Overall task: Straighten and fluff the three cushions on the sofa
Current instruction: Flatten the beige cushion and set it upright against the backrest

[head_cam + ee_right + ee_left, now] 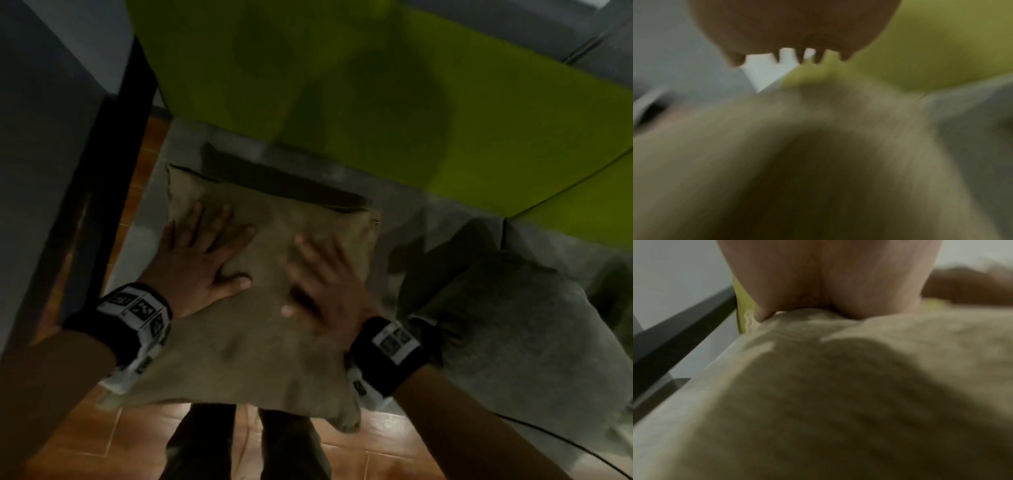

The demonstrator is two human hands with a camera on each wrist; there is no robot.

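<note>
While lying on the sofa seat [394,212], tan cushion [246,342] under left hand [198,263], right hand [325,291], both spread flat, pressing

Matt tan woven-cloth cushion [260,329]

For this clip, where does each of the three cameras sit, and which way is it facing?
Head: worn on the head, looking down at the tan cushion on the sofa; left hand, right hand and legs show.
Left wrist: looks along the left hand, flat on the cushion.
Right wrist: looks along the right hand over the cushion; blurred.
All three share the cushion.
</note>
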